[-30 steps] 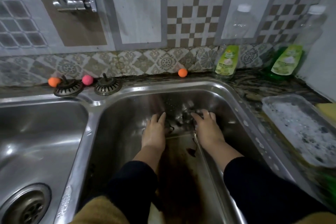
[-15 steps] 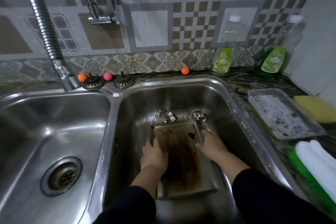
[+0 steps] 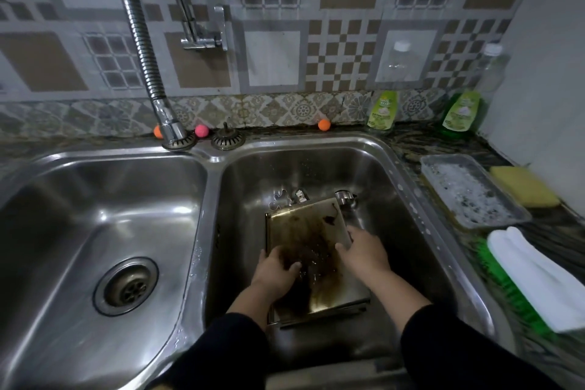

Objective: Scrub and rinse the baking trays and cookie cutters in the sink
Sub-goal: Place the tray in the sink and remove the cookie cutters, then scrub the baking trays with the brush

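Note:
A metal baking tray (image 3: 311,225) smeared with dark brown grime lies in the right sink basin (image 3: 395,187). My left hand (image 3: 274,269) grips the tray's left edge, fingers on the dirty surface. Gripping the right edge is my right hand (image 3: 364,252). Metal cookie cutters (image 3: 286,199) and a small round cutter (image 3: 345,198) lie in the basin just beyond the tray's far edge. A second tray (image 3: 443,165), covered in soap foam, sits on the counter to the right.
The left basin (image 3: 95,199) has an open drain (image 3: 126,285). A flexible hose faucet (image 3: 142,51) hangs at the back. Two dish-soap bottles (image 3: 381,111) (image 3: 462,114), a yellow sponge (image 3: 525,185), a white cloth (image 3: 535,275) and a green brush (image 3: 506,282) occupy the right counter.
The view has pulled back. My hands left the cutters at the far end, came to the tray's sides and have shifted slightly down it, the left fingers now over the grime.

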